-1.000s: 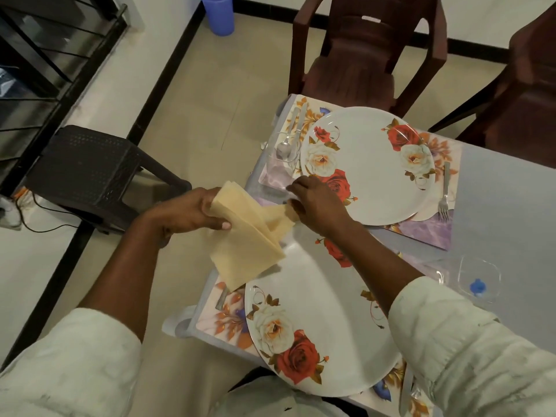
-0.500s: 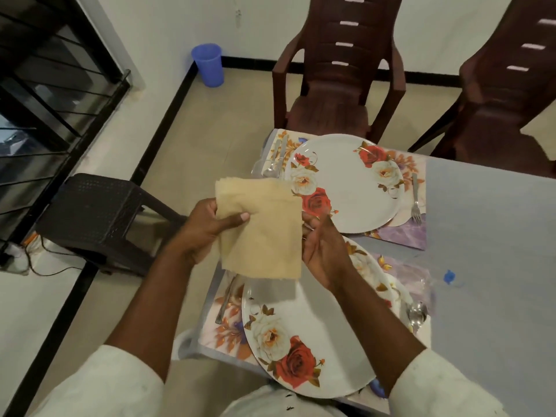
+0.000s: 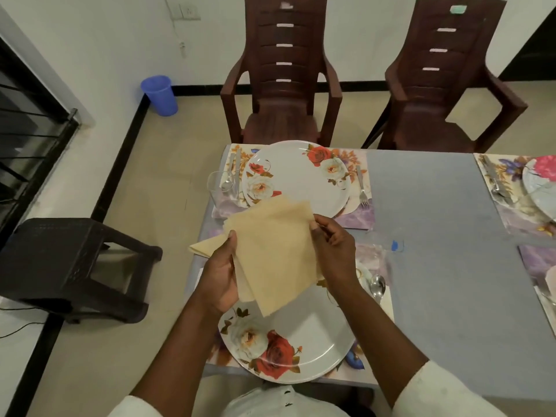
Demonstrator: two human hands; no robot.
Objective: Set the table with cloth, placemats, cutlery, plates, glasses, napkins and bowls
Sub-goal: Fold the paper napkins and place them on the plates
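White shirt [image 3: 282, 401], dark buttons; white sleeves [image 3: 445, 392] rolled above forearms

Left hand [image 3: 221, 273]: raised, palm facing right, thumb up on front of napkins [image 3: 272, 254], fingers curled behind left edge. Right hand [image 3: 335, 251]: opposite, thumb & fingertips pinching top-right corner. Both forearms bare, angled inward; white sleeves pushed up nr elbows.

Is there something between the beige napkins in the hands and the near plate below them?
Nothing visible. Both hands, left and right, hold the beige napkins directly above the near plate, whose white centre is bare.
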